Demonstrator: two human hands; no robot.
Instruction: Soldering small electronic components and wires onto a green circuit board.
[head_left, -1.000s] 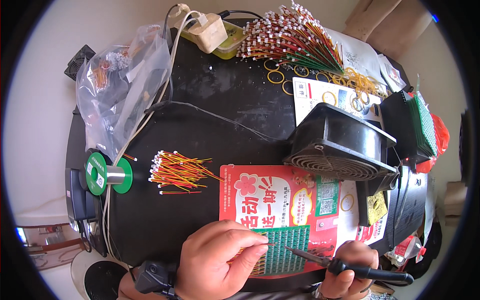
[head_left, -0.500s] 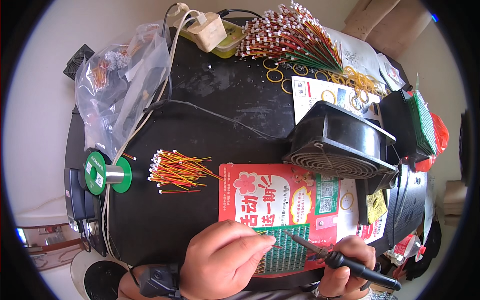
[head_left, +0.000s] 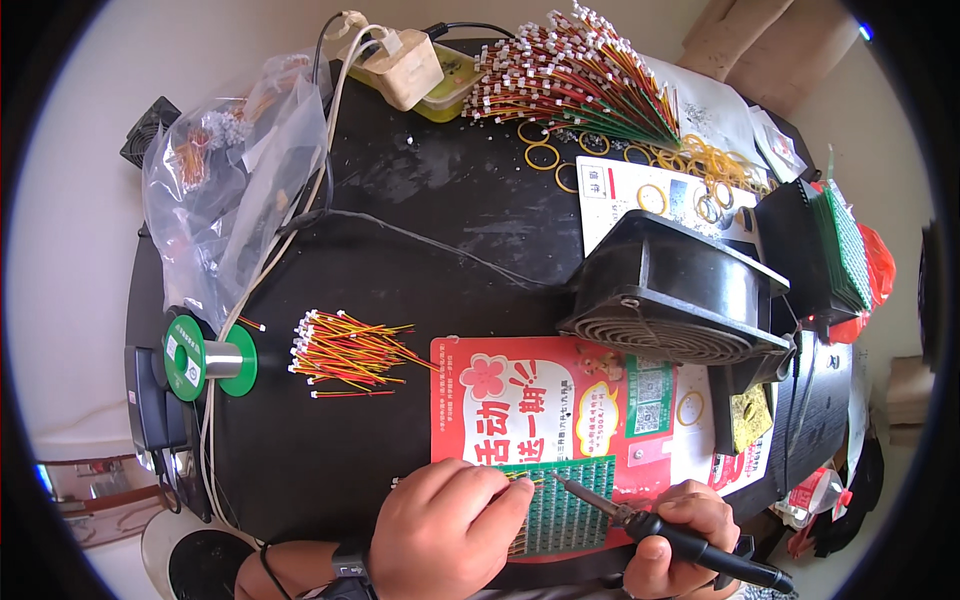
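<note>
Head view: the right hand (head_left: 698,512) grips the iron (head_left: 708,553), its tip now nearer the wire (head_left: 538,482) pinched by the left hand (head_left: 445,525), bringing heat close over the green board (head_left: 572,515) on the red sheet (head_left: 455,425).

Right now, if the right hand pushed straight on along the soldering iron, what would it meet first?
Ahead of the right hand, the soldering iron would probably meet the green circuit board first, close to the left hand; whether they touch now is unclear.
</note>
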